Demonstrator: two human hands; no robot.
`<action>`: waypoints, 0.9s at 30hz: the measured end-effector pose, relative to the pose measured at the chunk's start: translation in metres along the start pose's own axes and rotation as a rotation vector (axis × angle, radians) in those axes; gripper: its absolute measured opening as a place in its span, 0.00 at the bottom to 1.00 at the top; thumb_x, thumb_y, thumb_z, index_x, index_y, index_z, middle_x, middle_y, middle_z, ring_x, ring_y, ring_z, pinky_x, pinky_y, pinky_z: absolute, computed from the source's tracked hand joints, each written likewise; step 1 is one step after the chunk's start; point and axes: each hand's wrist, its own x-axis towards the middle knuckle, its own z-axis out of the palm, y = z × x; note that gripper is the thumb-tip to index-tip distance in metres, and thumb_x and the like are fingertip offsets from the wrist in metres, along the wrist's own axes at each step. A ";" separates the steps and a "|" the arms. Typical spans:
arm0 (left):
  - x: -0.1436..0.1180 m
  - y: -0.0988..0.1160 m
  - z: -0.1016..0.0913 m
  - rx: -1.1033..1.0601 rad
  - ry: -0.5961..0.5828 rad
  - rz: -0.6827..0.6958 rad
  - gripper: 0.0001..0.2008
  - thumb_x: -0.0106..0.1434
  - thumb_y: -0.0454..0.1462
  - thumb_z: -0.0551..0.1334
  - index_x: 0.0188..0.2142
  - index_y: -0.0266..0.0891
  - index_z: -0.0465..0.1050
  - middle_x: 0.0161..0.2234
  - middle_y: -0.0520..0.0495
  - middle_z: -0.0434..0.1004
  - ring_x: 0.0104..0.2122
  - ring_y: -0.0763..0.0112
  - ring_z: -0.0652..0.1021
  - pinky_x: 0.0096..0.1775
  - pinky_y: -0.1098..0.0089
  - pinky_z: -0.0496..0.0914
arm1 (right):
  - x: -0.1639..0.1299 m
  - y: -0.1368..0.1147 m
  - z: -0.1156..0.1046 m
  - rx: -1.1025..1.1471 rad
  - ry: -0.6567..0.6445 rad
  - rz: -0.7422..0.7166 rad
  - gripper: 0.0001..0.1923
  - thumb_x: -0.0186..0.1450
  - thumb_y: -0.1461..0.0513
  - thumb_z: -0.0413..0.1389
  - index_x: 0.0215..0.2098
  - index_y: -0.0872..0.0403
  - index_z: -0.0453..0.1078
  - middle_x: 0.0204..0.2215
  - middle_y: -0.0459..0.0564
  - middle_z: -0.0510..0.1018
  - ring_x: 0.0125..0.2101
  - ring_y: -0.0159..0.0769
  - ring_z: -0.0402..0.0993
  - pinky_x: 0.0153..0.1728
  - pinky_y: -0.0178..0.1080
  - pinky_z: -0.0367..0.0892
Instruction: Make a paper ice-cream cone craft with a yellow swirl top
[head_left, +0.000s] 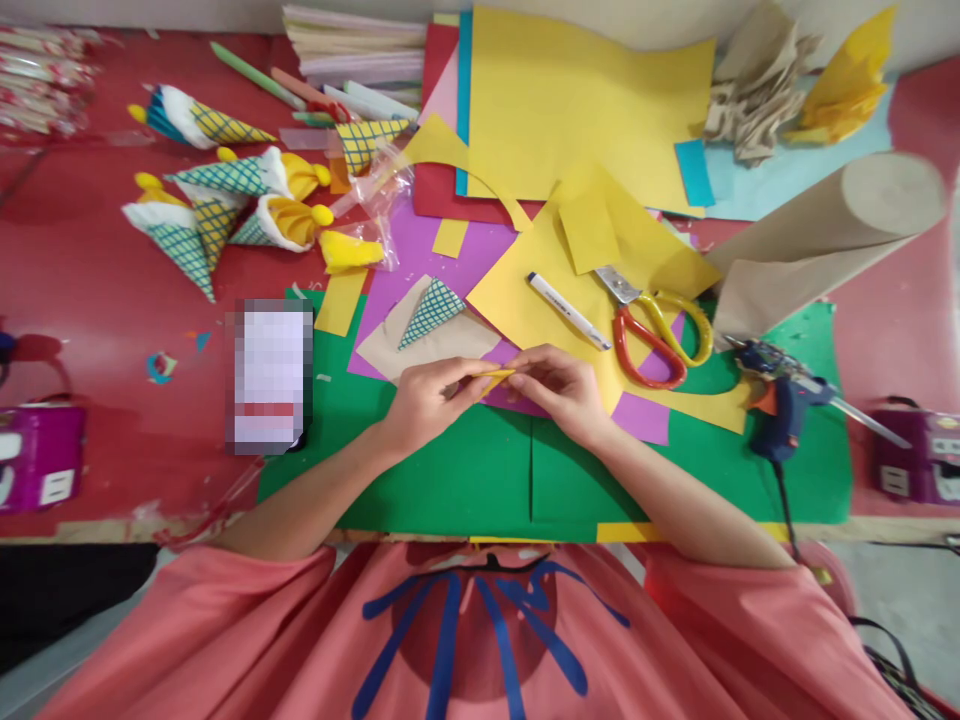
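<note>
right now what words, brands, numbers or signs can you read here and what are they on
None can be read.
Marker: fine print, too small.
Phone: screen pixelated.
Left purple box: pale patches, too blurred.
Right purple box: pale patches, too blurred.

1 head-worn camera looks forward and down.

A small yellow piece [496,376] is being held up by its ends above the tabletop [142,430], nearer the near edge than the far. It is appearing slender and is running almost parallel to that edge; its partly hidden form is defying identification as rolled or folded.
</note>
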 end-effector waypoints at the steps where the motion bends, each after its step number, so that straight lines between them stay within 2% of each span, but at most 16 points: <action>1: -0.001 0.000 0.000 -0.035 -0.018 -0.039 0.11 0.65 0.42 0.60 0.39 0.40 0.79 0.32 0.50 0.84 0.26 0.76 0.80 0.29 0.78 0.73 | 0.000 0.000 0.000 -0.018 0.006 -0.001 0.13 0.59 0.53 0.64 0.36 0.53 0.72 0.29 0.47 0.79 0.27 0.31 0.77 0.32 0.37 0.76; 4: -0.003 -0.001 0.001 -0.151 -0.068 -0.141 0.12 0.65 0.43 0.60 0.39 0.40 0.79 0.29 0.51 0.82 0.23 0.77 0.78 0.26 0.78 0.72 | 0.000 0.000 0.002 -0.032 0.023 0.008 0.12 0.59 0.53 0.64 0.34 0.52 0.73 0.28 0.46 0.78 0.27 0.30 0.76 0.32 0.36 0.76; 9: 0.000 -0.003 0.000 -0.336 -0.103 -0.260 0.16 0.64 0.47 0.61 0.46 0.43 0.76 0.40 0.47 0.82 0.35 0.71 0.82 0.32 0.75 0.76 | -0.002 -0.003 0.002 0.029 0.051 -0.012 0.10 0.60 0.55 0.63 0.33 0.53 0.72 0.25 0.45 0.78 0.25 0.30 0.77 0.31 0.36 0.75; 14: 0.003 -0.005 -0.001 -0.408 -0.077 -0.305 0.15 0.63 0.47 0.62 0.44 0.41 0.76 0.40 0.46 0.81 0.35 0.70 0.82 0.34 0.74 0.77 | -0.002 -0.004 0.002 0.011 0.104 -0.018 0.12 0.59 0.55 0.64 0.36 0.52 0.72 0.28 0.45 0.79 0.26 0.30 0.77 0.33 0.36 0.76; 18: 0.000 -0.005 0.000 -0.326 -0.016 -0.239 0.16 0.62 0.43 0.64 0.48 0.41 0.73 0.45 0.45 0.80 0.37 0.71 0.82 0.35 0.75 0.77 | -0.001 -0.004 0.002 0.032 0.112 -0.006 0.14 0.58 0.53 0.65 0.37 0.53 0.71 0.27 0.45 0.79 0.25 0.30 0.77 0.32 0.36 0.76; 22: 0.000 -0.003 -0.001 -0.248 0.013 -0.073 0.12 0.62 0.38 0.63 0.46 0.39 0.74 0.42 0.46 0.80 0.33 0.75 0.81 0.35 0.77 0.77 | 0.001 -0.004 0.001 0.023 0.122 -0.002 0.14 0.58 0.53 0.65 0.33 0.54 0.71 0.24 0.44 0.78 0.23 0.28 0.76 0.29 0.34 0.75; 27: 0.002 -0.003 -0.002 -0.141 0.077 0.126 0.11 0.62 0.32 0.62 0.45 0.40 0.75 0.41 0.48 0.81 0.42 0.73 0.80 0.40 0.77 0.76 | 0.002 -0.004 0.002 0.035 0.103 0.005 0.14 0.57 0.54 0.65 0.31 0.55 0.71 0.22 0.43 0.77 0.23 0.27 0.75 0.29 0.33 0.73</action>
